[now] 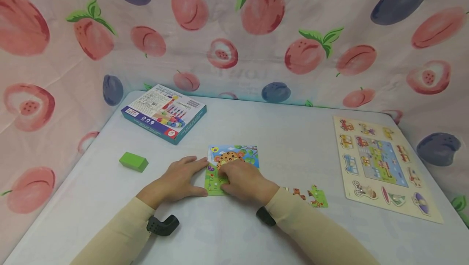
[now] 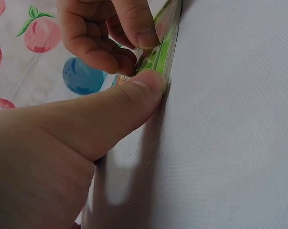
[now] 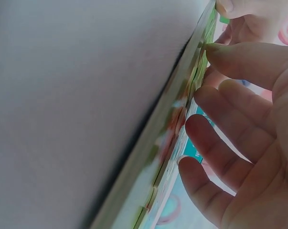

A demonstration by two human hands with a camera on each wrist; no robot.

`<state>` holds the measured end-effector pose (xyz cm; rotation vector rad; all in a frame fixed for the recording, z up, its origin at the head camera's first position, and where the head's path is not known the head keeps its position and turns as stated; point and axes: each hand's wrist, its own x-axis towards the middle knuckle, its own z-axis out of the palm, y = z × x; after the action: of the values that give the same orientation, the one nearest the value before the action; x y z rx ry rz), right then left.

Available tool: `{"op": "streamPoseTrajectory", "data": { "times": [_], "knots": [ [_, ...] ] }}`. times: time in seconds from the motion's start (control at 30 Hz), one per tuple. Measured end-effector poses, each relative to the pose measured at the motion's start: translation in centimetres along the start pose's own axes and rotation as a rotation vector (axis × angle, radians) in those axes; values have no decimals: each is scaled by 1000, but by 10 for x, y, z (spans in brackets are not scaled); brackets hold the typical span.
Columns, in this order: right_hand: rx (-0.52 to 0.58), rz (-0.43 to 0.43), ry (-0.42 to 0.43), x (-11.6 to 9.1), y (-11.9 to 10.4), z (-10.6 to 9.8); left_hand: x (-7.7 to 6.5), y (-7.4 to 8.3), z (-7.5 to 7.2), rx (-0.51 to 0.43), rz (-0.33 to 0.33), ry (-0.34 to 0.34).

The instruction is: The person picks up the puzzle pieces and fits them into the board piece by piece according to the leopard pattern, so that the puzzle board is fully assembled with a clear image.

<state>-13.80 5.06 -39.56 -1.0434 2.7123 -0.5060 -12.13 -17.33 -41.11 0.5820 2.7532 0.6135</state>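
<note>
A jigsaw puzzle (image 1: 253, 159) with a spotted animal's face and green grass lies flat on the table. My left hand (image 1: 179, 179) is spread beside it, thumb and forefinger touching its left edge. In the left wrist view, the left thumb (image 2: 120, 102) presses the puzzle's border. Over the lower middle of the puzzle lies my right hand (image 1: 243, 179), hiding part of the picture. Its thumb (image 3: 239, 57) and fingertips touch the surface in the right wrist view, with fingers loosely bent. Loose puzzle pieces (image 1: 318, 198) lie right of the right wrist, partly behind the sleeve.
A green block (image 1: 133, 161) sits at the left. Behind it is a flat printed box (image 1: 165, 112). On the right lies a wooden peg puzzle board (image 1: 342, 167) with vehicle pictures. Fruit-patterned cloth (image 1: 253, 53) hangs around the table's back and sides.
</note>
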Motion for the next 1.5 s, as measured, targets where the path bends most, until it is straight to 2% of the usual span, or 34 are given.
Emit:
{"op": "streamPoseTrajectory", "data": {
  "times": [0.63, 1.1, 1.5],
  "knots": [
    [9, 3, -43, 4, -4, -1, 0, 0, 1, -2, 3, 5],
    [-5, 11, -73, 6, -10, -1, -1, 1, -1, -27, -18, -1],
    [33, 31, -84, 6, -3, 1, -1, 0, 0, -23, -16, -6]
  ]
}}
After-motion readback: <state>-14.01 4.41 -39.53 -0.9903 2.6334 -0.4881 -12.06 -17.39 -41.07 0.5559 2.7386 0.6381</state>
